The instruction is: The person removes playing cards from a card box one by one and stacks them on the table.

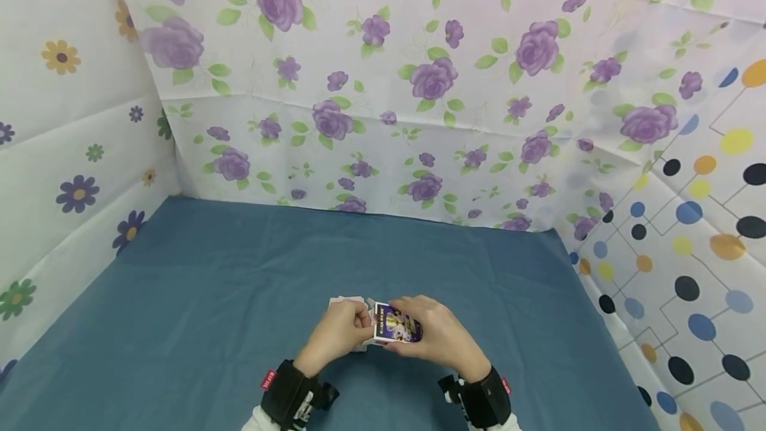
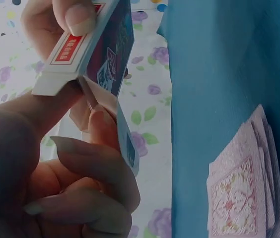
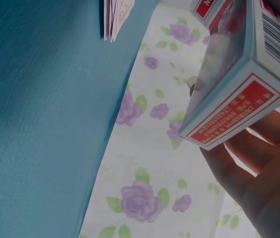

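Observation:
My right hand grips a small playing-card box with a dark printed front, red-and-white labelled edges and a barcode. The box's end toward my left hand is unfolded, with a white flap sticking out. There my left hand's thumb reaches into the opening, while its index fingertip presses a thin edge by the flap. The other left fingers are curled below. How much is inside the box is hidden. A stack of playing cards with a pink-red patterned back lies on the cloth, partly under my left hand in the head view.
A blue cloth covers the table. White sheeting with purple flowers hangs along the back. Flowered sheeting stands at the left and dotted sheeting at the right. Both wrists wear black straps.

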`<move>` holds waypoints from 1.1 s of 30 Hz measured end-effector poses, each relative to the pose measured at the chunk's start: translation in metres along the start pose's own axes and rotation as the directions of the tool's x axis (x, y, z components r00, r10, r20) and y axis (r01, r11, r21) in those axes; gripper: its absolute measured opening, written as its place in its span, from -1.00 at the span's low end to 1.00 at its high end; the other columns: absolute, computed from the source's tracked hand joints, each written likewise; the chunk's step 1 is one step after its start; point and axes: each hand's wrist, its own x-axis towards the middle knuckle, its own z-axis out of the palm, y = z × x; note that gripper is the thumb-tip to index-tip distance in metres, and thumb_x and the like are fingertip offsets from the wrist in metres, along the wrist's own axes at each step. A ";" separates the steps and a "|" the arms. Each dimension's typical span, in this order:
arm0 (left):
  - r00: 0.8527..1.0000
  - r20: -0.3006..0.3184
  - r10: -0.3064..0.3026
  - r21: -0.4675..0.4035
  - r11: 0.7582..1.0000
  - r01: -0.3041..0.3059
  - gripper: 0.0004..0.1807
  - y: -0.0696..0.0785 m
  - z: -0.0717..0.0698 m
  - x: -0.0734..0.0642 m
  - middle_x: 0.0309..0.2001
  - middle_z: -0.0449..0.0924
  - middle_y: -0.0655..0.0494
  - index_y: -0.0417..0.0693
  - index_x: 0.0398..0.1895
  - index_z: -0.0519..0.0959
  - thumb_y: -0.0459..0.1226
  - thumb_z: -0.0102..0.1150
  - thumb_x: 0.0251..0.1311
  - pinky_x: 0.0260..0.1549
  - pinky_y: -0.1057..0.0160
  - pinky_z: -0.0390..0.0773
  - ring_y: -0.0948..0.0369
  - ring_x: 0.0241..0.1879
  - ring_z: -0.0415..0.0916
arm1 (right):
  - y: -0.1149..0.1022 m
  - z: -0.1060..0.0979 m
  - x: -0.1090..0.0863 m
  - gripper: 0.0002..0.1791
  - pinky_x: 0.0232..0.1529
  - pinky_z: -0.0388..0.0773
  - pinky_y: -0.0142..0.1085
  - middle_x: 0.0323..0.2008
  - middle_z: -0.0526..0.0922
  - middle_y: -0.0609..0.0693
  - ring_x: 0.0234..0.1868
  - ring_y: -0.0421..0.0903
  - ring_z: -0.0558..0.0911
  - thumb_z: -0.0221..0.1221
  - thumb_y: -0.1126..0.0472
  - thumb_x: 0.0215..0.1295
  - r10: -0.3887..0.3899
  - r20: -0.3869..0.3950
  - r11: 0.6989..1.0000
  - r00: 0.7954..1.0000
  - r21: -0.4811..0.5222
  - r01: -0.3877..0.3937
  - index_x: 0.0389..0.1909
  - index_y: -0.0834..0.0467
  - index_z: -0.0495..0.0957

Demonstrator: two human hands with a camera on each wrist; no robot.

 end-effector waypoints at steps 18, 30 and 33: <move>0.987 0.139 -0.081 -0.251 0.961 0.115 -0.70 -0.006 -0.015 0.004 -0.79 0.27 0.24 -0.19 -0.62 0.46 -0.26 0.30 0.17 -0.71 0.40 0.23 0.36 -0.77 0.19 | 0.001 0.000 -0.002 -0.31 -0.14 0.58 -0.30 0.03 0.65 -0.01 -0.06 -0.17 0.63 0.28 -0.27 0.12 -0.005 -0.003 1.000 1.000 -0.014 0.005 0.17 0.07 0.54; 0.941 0.315 -0.121 -0.411 0.876 0.251 -0.76 -0.012 -0.045 0.001 -0.58 0.63 0.10 -0.22 -0.34 0.44 -0.20 0.04 0.40 -0.60 0.34 0.44 0.30 -0.66 0.54 | 0.003 -0.001 -0.003 -0.32 -0.25 0.53 -0.38 -0.01 0.67 -0.02 -0.16 -0.22 0.61 0.28 -0.27 0.12 -0.002 -0.011 1.000 1.000 -0.032 0.002 0.16 0.07 0.55; 0.933 0.341 -0.118 -0.455 0.847 0.274 -0.77 -0.013 -0.050 -0.001 -0.46 0.70 -0.10 -0.28 -0.25 0.38 -0.24 -0.07 0.45 -0.53 0.32 0.56 0.28 -0.61 0.62 | 0.004 -0.001 -0.003 -0.33 -0.25 0.53 -0.38 -0.02 0.67 -0.02 -0.16 -0.22 0.62 0.28 -0.27 0.12 0.000 -0.017 0.999 1.000 -0.038 -0.001 0.15 0.07 0.55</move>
